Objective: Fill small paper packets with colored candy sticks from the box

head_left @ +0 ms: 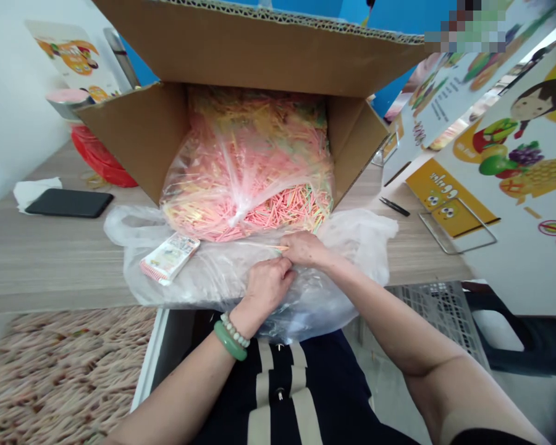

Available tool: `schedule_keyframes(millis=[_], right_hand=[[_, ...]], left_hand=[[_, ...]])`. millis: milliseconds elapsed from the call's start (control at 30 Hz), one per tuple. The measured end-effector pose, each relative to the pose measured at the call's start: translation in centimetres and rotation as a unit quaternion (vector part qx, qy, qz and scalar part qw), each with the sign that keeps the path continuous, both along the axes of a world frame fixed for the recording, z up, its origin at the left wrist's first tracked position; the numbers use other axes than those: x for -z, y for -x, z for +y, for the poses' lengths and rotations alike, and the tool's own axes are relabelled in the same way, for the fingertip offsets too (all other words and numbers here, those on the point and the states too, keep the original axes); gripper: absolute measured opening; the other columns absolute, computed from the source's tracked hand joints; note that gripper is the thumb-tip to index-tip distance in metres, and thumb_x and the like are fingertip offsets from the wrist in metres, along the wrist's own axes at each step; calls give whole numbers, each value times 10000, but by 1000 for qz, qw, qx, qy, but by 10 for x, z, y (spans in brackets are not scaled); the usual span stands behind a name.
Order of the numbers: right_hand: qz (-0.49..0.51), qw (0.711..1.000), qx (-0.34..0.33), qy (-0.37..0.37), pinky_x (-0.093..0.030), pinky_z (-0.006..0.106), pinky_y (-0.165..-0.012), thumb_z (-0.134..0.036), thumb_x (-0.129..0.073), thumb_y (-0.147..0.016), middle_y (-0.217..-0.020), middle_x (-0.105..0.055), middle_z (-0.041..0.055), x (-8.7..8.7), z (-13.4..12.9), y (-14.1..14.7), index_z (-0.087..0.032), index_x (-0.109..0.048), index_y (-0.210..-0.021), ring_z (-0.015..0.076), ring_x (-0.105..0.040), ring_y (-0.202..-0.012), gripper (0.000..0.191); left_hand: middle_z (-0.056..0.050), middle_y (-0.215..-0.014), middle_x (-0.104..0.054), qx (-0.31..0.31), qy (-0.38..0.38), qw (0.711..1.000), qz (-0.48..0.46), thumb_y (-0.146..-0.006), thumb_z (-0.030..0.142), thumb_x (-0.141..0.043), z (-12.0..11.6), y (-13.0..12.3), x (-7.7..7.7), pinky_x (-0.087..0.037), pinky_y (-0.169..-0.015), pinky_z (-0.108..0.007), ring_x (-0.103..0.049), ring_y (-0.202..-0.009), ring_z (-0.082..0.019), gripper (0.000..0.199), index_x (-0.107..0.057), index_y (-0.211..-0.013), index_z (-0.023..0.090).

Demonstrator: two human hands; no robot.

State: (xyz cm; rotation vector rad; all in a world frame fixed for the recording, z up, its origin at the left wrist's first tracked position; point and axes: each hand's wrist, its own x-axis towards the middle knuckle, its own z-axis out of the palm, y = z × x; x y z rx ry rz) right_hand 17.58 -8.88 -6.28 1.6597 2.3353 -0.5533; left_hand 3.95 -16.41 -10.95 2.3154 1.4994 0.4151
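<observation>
Both of my hands meet at the front of a cardboard box, over a clear plastic bag (347, 303) spread on the table edge. My right hand (303, 249) is closed, with thin orange and green sticks (282, 248) poking out at its fingertips. Touching it, my left hand (269, 283) is also closed; what its fingers grip is hidden. Behind them, a big bag of pink, yellow and green sticks (287, 207) lies in the open box (278, 59). A small printed packet (170, 258) rests on the plastic, left of my hands.
A black phone (69, 203) lies on white tissue at the left, near a red-wrapped container (99, 157). Tweezers (394, 206) and a wire stand (458, 228) are to the right, beside printed cartons (514, 247). A grey plastic crate (435, 309) stands below the table edge.
</observation>
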Motion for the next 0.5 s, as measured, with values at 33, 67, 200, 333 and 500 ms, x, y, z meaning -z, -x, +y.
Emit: schedule_keyframes(millis=[33, 67, 200, 333, 500], right_hand=[[52, 999, 10, -2, -511, 310, -807, -230, -537, -821, -997, -768, 88, 3, 1, -7, -189, -755, -922, 259, -695, -979, 244], [118, 993, 23, -8, -504, 294, -814, -227, -526, -814, -982, -759, 60, 7, 0, -14, -194, -746, -898, 236, -682, -971, 238], [358, 924, 135, 2, -488, 259, -715, -276, -502, -808, -817, -697, 2, 23, -6, -41, -173, -719, -909, 180, -628, -796, 260], [338, 926, 165, -18, -491, 260, -723, -295, -509, -839, -870, -722, 13, 24, -13, -38, -179, -716, -952, 188, -638, -823, 263], [43, 997, 59, -34, -508, 316, -858, -297, -510, -894, -1111, -761, 107, 4, -10, -6, -190, -736, -1051, 262, -687, -1053, 295]], left_hand=[[-25, -917, -764, -6, 4, 1000, -1, -950, 282, -619, 0, 0, 0, -495, -803, -308, -713, -894, -216, 107, -692, -907, 217], [-22, -911, -763, -9, 6, 1000, -1, -951, 290, -621, 0, 0, 0, -493, -800, -307, -712, -886, -214, 112, -691, -901, 219], [-25, -909, -755, -4, 3, 1000, -6, -961, 320, -619, 0, 1, 2, -488, -798, -308, -705, -877, -214, 131, -691, -921, 218], [-37, -896, -745, 7, -7, 1000, -9, -973, 309, -601, -1, 2, 4, -483, -799, -309, -700, -875, -217, 144, -682, -920, 203], [-51, -884, -741, 24, -28, 999, -1, -965, 266, -591, -1, 2, 4, -481, -791, -322, -698, -864, -228, 146, -669, -867, 192]])
